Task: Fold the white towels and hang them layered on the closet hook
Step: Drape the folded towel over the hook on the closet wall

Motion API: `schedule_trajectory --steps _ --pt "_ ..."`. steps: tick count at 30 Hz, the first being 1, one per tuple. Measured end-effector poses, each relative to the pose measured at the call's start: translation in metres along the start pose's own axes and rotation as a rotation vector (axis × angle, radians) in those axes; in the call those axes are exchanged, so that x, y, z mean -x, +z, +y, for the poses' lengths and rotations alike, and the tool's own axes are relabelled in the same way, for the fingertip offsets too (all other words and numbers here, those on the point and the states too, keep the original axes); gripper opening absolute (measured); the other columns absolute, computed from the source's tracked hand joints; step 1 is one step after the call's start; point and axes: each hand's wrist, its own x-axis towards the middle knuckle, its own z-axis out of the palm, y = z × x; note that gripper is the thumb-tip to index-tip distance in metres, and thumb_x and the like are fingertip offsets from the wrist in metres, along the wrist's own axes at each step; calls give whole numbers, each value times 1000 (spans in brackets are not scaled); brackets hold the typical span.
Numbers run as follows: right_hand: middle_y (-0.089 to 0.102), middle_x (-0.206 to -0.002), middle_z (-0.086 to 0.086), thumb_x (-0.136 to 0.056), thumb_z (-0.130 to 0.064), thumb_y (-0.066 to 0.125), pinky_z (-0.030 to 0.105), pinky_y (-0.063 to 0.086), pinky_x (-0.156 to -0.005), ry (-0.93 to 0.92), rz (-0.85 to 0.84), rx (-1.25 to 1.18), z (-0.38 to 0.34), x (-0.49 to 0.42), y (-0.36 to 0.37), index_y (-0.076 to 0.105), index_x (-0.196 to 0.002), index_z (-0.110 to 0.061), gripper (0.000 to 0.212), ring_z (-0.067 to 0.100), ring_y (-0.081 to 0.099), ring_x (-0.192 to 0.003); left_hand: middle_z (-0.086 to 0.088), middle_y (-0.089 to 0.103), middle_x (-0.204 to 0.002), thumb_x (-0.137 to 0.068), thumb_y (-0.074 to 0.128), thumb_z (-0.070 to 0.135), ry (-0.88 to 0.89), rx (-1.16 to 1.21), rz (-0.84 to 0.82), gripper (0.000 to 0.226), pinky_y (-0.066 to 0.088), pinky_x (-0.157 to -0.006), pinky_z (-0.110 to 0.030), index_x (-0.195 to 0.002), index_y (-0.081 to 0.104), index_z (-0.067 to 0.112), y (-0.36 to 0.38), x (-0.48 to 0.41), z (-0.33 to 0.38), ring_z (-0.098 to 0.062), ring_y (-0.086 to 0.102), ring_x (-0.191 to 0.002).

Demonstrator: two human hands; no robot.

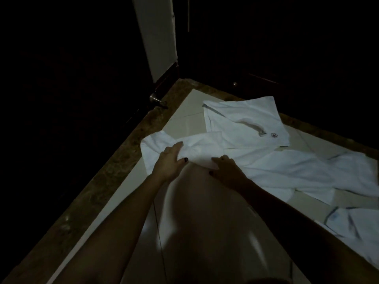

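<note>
Your left hand: your left hand [170, 162] lies on the near towel [196, 147], fingers stretched over the top and thumb tucked against the near edge, so it pinches a fold of cloth.
Your right hand: your right hand [227, 171] is in shadow, its fingers on the same towel's right end and its thumb spread toward you. I cannot tell whether it grasps the cloth or only rests on it.
Near towel: white and rumpled, it lies on the floor [184, 201] between and just beyond your hands. Its left end reaches close to the brown border [114, 160].
Folded towel: farther from you, the folded towel [246, 119] lies flat, with a grey stripe and a small emblem near its right edge. Its near corner overlaps the near towel.
Long towel: the long towel [307, 171] stretches from your right hand toward the right edge of view, creased and loose.
Corner towel: the corner towel [352, 222] lies low on the right, blurred, apart from your hands.
Surroundings: a metal door stop [155, 98] sits at the border's far left, below a pale door [158, 37]. The rest is too dark to read.
</note>
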Motion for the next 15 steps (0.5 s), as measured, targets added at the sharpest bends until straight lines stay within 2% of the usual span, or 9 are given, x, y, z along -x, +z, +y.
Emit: schedule_trajectory --steps 3,5,7,10,13,15 --pt "39 -136 10 -93 -36 60 43 41 -101 -3 129 49 8 -10 18 46 -142 -22 52 29 41 -123 -16 45 -134 -96 52 48 10 -115 6 59 47 -93 -43 -149 32 32 14 -16 -14 -34 50 -117" --pt "42 -131 10 -94 -34 59 41 41 -98 -21 206 48 11 -16 24 53 -136 -24 43 29 42 -118 -13 45 -131 -95 50 52 31 -223 -42 53 47 -87 -39 -144 39 35 16 -26 -14 -32 52 -113" --pt "50 -125 11 -98 -33 55 38 38 -98 -39 216 -6 13 -24 24 62 -127 -19 33 30 45 -114 -11 49 -123 -93 56 49 30 -248 -55 44 47 -83 -36 -133 51 30 13 -34 -8 -29 55 -106" --pt "63 -112 18 -99 -29 56 36 36 -96 -50 186 -163 12 -29 7 70 -111 -6 30 32 53 -108 -10 53 -114 -89 66 41 29 -170 -47 37 46 -82 -34 -119 61 20 4 -39 3 -26 55 -97" --pt "67 -98 25 -97 -20 61 37 38 -89 -81 228 -348 5 -10 -31 73 -97 4 26 36 60 -97 -15 54 -107 -85 73 30 54 -42 -5 29 44 -81 -32 -105 67 10 -22 -33 20 -24 52 -93" --pt "68 -90 25 -97 -17 61 32 43 -80 -67 241 -507 -6 15 -69 71 -90 5 26 34 63 -87 -19 59 -100 -83 76 23 96 -4 36 23 38 -78 -28 -95 69 4 -52 -23 45 -25 52 -92"
